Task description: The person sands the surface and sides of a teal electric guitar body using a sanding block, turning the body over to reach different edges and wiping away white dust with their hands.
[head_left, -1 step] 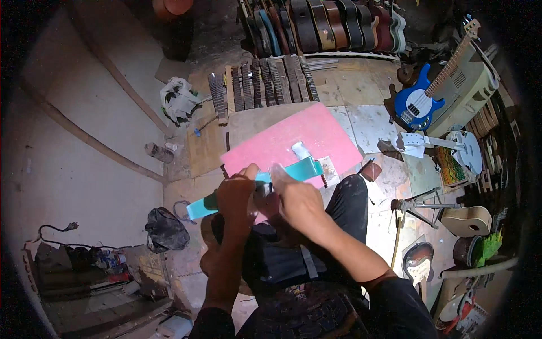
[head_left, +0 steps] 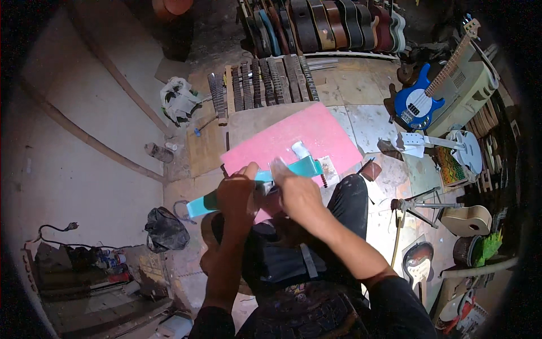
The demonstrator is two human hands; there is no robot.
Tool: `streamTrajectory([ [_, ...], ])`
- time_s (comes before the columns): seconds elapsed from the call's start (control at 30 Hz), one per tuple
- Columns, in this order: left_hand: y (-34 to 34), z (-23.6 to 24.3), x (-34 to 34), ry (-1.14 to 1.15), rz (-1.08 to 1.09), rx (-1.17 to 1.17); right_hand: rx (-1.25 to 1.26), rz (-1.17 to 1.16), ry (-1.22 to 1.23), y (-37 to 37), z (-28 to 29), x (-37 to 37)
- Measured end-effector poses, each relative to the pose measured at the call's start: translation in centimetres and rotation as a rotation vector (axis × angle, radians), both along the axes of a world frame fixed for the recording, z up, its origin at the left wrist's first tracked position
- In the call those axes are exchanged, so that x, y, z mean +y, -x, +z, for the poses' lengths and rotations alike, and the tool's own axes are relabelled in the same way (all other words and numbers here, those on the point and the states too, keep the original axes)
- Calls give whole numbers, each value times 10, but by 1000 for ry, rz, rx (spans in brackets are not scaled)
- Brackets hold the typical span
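Observation:
My left hand (head_left: 237, 192) grips a glossy turquoise piece (head_left: 200, 204), long and narrow like a guitar neck, lying diagonally across a pink board (head_left: 333, 127) above my lap. Beside it, my right hand (head_left: 299, 198) is closed on a pale, thin piece (head_left: 279, 168), blurred and perhaps a cloth or pad, against the turquoise surface. A small white folded piece (head_left: 300, 150) lies on the pink board just beyond. My fingers hide the middle of the turquoise piece.
Several loose fretted necks (head_left: 271, 79) lie ahead, before a row of guitar bodies (head_left: 327, 25). Right are a blue bass (head_left: 418, 104), a white guitar (head_left: 468, 152), a metal stand (head_left: 418, 209) and an acoustic guitar (head_left: 466, 220). A black bag (head_left: 166, 231) sits left, near a wall.
My right hand and the pale piece in it have shifted very slightly along the turquoise piece. My left hand holds its place.

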State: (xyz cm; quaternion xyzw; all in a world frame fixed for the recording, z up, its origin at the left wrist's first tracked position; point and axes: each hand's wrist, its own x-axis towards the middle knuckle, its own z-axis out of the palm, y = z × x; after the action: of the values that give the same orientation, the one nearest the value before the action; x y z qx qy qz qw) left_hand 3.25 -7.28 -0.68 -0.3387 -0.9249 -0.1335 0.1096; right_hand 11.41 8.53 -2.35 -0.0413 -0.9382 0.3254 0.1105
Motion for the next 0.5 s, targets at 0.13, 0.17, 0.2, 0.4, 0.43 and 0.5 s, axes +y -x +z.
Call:
streamTrajectory([
  [0.13,10,-4,4,-200,-51,-24,-224,36,127,15,38,20],
  [0.17,11,2,1,-215,-44,-77,-131,32,181,12,39,20],
  [0.2,13,5,-3,-231,-35,-134,-43,31,234,1,37,20],
  [0.4,18,28,-20,-244,43,-339,-18,123,463,-37,21,26],
  [0.43,19,27,-26,-295,13,-381,-21,138,479,-38,20,21],
  [0.5,20,19,-42,-393,-38,-455,-24,164,509,-35,21,15],
])
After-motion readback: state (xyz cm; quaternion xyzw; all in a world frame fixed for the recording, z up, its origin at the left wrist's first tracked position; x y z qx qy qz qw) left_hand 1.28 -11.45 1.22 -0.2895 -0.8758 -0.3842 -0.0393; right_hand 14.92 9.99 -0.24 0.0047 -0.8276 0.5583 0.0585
